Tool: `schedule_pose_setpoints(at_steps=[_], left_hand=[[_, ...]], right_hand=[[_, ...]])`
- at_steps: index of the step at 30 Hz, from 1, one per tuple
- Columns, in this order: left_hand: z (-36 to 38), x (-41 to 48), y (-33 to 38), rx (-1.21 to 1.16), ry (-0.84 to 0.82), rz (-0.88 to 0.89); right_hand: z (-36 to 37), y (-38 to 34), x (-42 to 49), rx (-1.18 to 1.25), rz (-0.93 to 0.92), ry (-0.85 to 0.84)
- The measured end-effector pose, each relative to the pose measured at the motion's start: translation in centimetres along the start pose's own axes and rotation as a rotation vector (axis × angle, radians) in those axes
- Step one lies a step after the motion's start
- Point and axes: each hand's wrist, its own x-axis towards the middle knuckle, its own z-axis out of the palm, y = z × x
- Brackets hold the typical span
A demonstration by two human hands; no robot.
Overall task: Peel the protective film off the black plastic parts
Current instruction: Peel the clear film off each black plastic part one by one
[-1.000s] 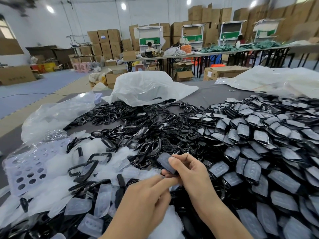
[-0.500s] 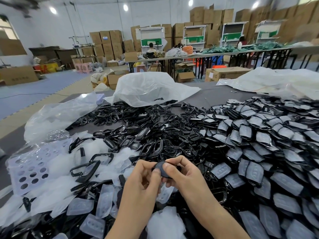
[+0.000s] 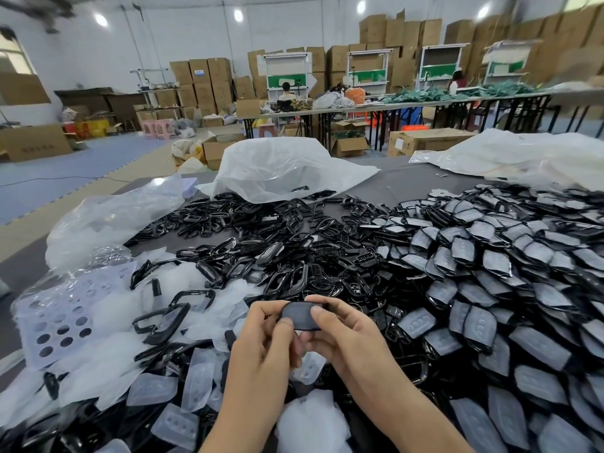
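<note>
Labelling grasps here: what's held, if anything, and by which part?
One black plastic part, pinched at its two ends: left hand on the left end, right hand on the right end.

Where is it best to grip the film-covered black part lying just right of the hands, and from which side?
Probably by its two long edges, pinched from above by the right hand, the nearer one. The film-covered part lies nearly flat on top of the heap, film upward, edges exposed. First, though, that hand and the left hand must release the dark part they pinch.
</note>
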Motion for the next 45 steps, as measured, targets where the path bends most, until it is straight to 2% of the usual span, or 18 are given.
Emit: schedule_pose_setpoints(at_steps=[4,9,12,15,18,20,22,25,27,30,33,35,38,42,45], left_hand=[[-0.1,-0.1,-0.2,0.002,-0.017,-0.012],[-0.2,-0.1,-0.2,0.063,-0.019,-0.025],[0.0,-0.4,0.3,0.073,-0.026,-0.029],[-0.1,-1.2,0.6,0.169,-0.033,0.058],[-0.7,-2.5,0.2,0.276,-0.030,0.111],[-1.0,-3.4,0.0,0.348,-0.030,0.116],[-1.3,-4.1,-0.3,0.463,-0.030,0.145],[-1.8,-4.3,-1.1,0.818,-0.030,0.271],[-2.1,-4.2,-1.5,1.017,-0.009,0.250],[-2.5,-3.6,-1.7,1.151,0.008,0.097],[-3.1,-2.6,-2.0,1.279,0.028,0.060],[-3.3,-1.7,-2.2,1.324,0.043,0.065],[-3.6,-0.2,-1.9,1.375,0.012,0.119],[-3.9,1.0,-2.7,1.406,-0.012,0.130],[-3.7,1.2,-3.3,1.403,0.055,0.177]], right_hand=[[0.3,-0.1,-0.4,-0.063,-0.028,0.036],[0.0,-0.5,-1.8,-0.455,-0.118,0.058],[-0.7,-2.0,-1.9,-0.543,-0.144,0.125],[-2.8,-6.9,-0.5,-0.452,-0.303,0.328],[-6.0,-12.6,1.0,-0.392,-0.453,0.648],[-7.9,-14.1,1.0,-0.400,-0.416,0.798],[-8.7,-13.6,0.0,-0.477,-0.361,0.846],[-7.6,-10.5,-1.7,-0.595,-0.396,0.739],[-5.9,-7.8,-2.7,-0.690,-0.404,0.623],[-3.0,-3.9,-3.3,-0.940,-0.391,0.399],[-1.5,-0.9,-3.0,-1.309,-0.383,0.196],[-1.2,0.6,-2.6,-1.521,-0.347,0.136],[-1.4,1.5,-2.0,-1.690,-0.322,0.132],[-1.5,1.4,-1.0,-1.666,-0.425,0.234],[-1.4,1.0,0.2,-1.688,-0.462,0.338]])
